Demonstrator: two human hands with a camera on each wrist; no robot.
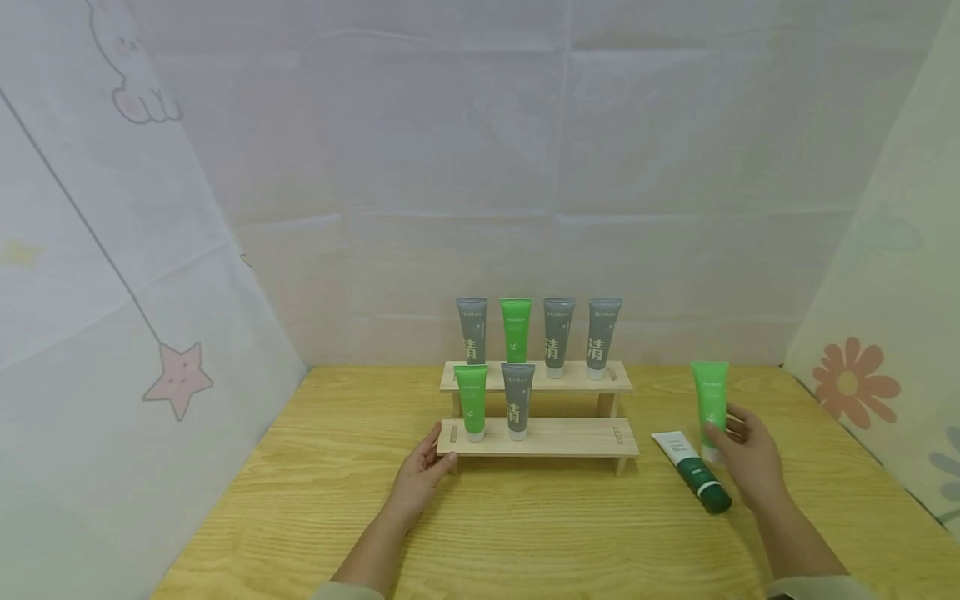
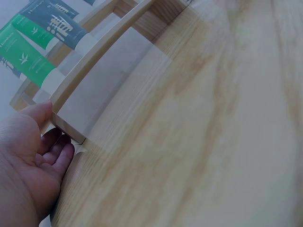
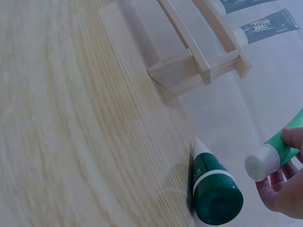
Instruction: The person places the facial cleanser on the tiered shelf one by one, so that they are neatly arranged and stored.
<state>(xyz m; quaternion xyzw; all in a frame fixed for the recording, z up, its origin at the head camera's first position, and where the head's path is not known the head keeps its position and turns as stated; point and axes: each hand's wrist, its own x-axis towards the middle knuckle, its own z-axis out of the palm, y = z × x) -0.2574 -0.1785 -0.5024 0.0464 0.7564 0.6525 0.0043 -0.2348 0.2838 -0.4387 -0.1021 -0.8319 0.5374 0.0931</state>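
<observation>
My right hand [image 1: 752, 462] grips a light green squeeze tube [image 1: 711, 396] upright, its white cap [image 3: 262, 162] pointing down. Beside that hand a white and dark green tube [image 1: 692, 472] lies on the table. At the left end of a two-tier wooden display stand [image 1: 570, 442], my left hand [image 1: 420, 477] holds the lower board, thumb on its edge and fingers curled by the leg. On the lower tier stand a green tube [image 1: 472, 400] and a grey tube [image 1: 517, 400]. Along the upper tier are a green tube [image 1: 516, 325] and three grey tubes [image 1: 555, 333].
The stand is on a wood-grain table [image 1: 315, 517]. Behind it hangs a pale cloth backdrop [image 1: 540, 192], with printed side panels at left and right. The lying tube is between the stand's right end and my right forearm [image 1: 798, 533].
</observation>
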